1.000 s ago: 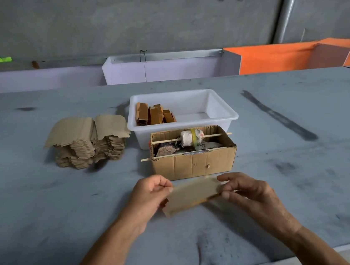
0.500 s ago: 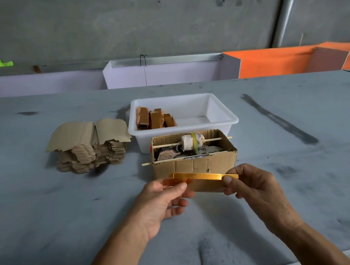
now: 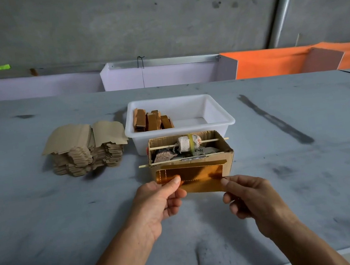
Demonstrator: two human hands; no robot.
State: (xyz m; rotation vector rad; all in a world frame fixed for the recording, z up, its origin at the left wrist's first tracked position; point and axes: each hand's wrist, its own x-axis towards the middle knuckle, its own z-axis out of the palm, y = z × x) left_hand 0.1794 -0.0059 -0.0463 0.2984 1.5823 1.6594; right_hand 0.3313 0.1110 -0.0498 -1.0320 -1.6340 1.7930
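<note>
From the head camera, I see both hands raised over the near middle of the grey surface [image 3: 70,220], sharing one flat gold card [image 3: 196,179]. The left hand [image 3: 158,201] pinches the card's lower left corner: the thumb lies across the shiny face and the other fingers curl in behind it. The right hand [image 3: 249,198] pinches the right edge between thumb and forefinger, with the remaining fingers loosely bent below. The card is held upright and lengthwise with its glossy side towards me, and dotted fold lines show near its left end.

The card is directly in front of the near wall of a small cardboard box [image 3: 229,161]. It may be touching that wall, but from this angle I cannot tell. Two thin wooden sticks [image 3: 214,140] run across the box's open top. A white wrapped roll [image 3: 185,143] sits on the far one, and there are scraps underneath.

Just beyond the box stands a white plastic tub [image 3: 222,116], with several folded gold pieces [image 3: 152,122] on end in its left part. To the left of the tub, well away from the hands, is a stack of brown card blanks [image 3: 84,151].
</note>
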